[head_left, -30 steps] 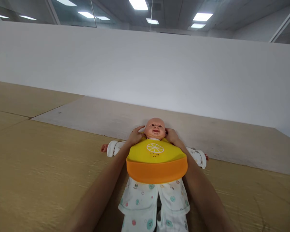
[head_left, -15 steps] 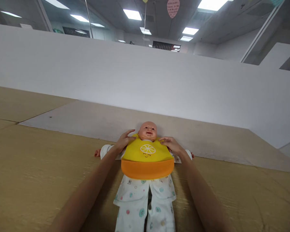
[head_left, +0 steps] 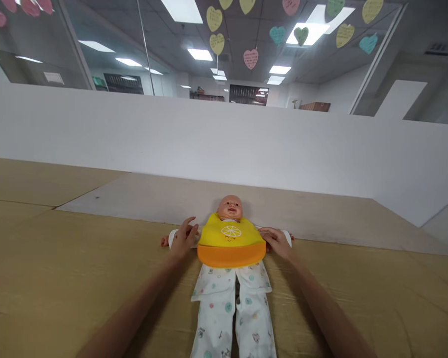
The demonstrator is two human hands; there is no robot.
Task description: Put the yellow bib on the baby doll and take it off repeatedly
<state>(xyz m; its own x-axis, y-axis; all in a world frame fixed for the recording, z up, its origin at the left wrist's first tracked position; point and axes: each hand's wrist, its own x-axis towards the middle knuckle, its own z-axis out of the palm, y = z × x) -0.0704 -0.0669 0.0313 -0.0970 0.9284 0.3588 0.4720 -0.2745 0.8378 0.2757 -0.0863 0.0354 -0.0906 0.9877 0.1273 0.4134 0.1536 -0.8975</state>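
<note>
Two bare forearms (head_left: 134, 311) reach in from the bottom of the view toward a baby doll (head_left: 230, 208) lying on its back, head pointing away from the person, on a tan board (head_left: 59, 283). The doll wears white pajamas (head_left: 215, 311) printed with small colored circles and little figures, its legs running straight toward the camera, and a bib (head_left: 231, 236) covers its chest. The bib is yellow with a lemon-slice print and a small smiling face, and an orange pocket (head_left: 231, 255) runs along its lower edge. The left hand (head_left: 184, 237) is open, fingers spread and slightly curled, just beside the bib's edge and above the doll's sleeve; it grips nothing, and any light contact is hard to tell. The right hand (head_left: 277, 242) lies with its fingers loosely extended against the other side of the bib, near the doll's sleeve, with no grip showing. Beyond the doll's head, the tan board meets a paler gray panel (head_left: 153, 201), which runs up to a white wall (head_left: 171, 141). Past the wall stand glass partitions (head_left: 112, 54), with paper hearts (head_left: 251, 58) in pink, yellow, green and blue hanging from the ceiling (head_left: 246, 30), among rectangular lights (head_left: 199, 54).
</note>
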